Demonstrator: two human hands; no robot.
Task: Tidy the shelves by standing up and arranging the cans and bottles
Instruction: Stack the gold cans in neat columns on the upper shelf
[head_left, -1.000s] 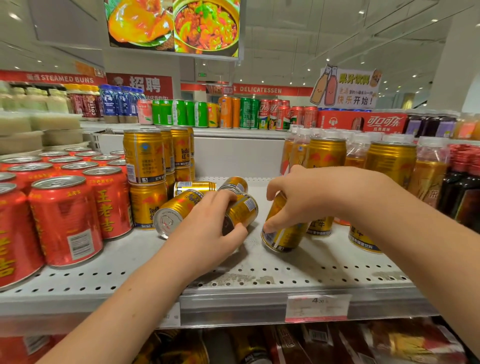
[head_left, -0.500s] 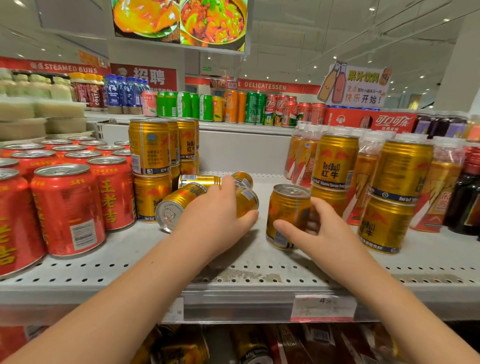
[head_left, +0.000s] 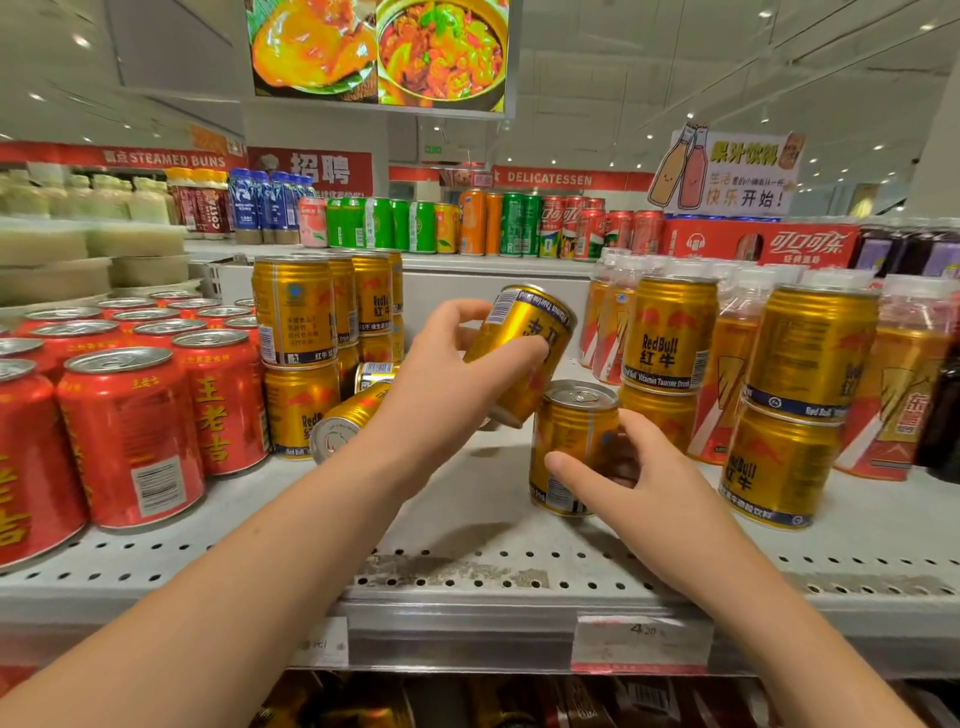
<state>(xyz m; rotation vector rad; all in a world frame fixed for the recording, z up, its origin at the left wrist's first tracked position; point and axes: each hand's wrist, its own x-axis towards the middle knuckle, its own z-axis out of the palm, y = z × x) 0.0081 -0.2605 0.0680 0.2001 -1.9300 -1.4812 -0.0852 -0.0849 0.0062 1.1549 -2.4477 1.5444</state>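
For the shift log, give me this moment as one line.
left hand: grips tilted gold can above shelf | right hand: grips upright gold can on shelf | fallen cans: lying at left

Our left grip (head_left: 447, 384) hangs high, fingers wrapped round a tilted can (head_left: 527, 325). Our right grip (head_left: 641, 486) sits lower, thumb and fingers clasping an upright can (head_left: 571, 431), both forearms stretched forward.

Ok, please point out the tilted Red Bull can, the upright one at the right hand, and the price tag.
tilted Red Bull can (head_left: 537, 319): head view, gold side wall.
upright Red Bull can (head_left: 566, 431): head view, gold side wall.
price tag (head_left: 639, 642): head view, white face.
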